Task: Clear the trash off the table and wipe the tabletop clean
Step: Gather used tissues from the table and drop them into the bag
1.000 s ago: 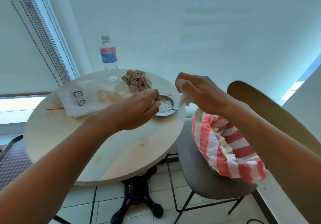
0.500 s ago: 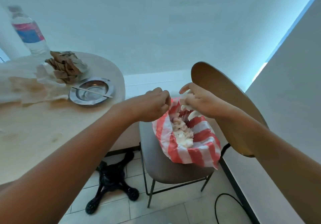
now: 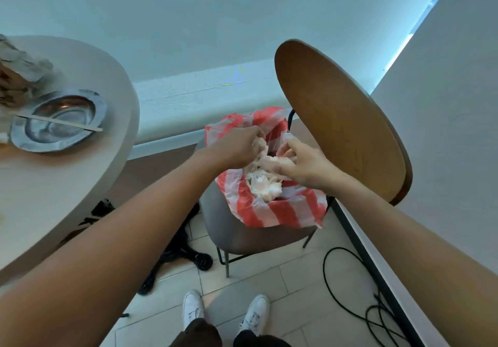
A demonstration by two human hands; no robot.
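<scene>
On a grey padded chair seat (image 3: 242,228) sits a thin red-and-white striped plastic bag (image 3: 280,212), its mouth open, stuffed with crumpled white tissue (image 3: 265,182). Left hand (image 3: 239,148) and right hand (image 3: 301,164) both curl their fingers into the soft wad. Beside, a round pale table (image 3: 67,185) holds a shiny metal dish (image 3: 58,123).

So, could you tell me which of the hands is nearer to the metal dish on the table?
Left. The left hand is over the striped bag, on the side toward the metal dish; the right hand is farther off.

Pale walls, tiled floor (image 3: 283,287), wooden-backed chair (image 3: 339,120), black cable (image 3: 347,306)
</scene>
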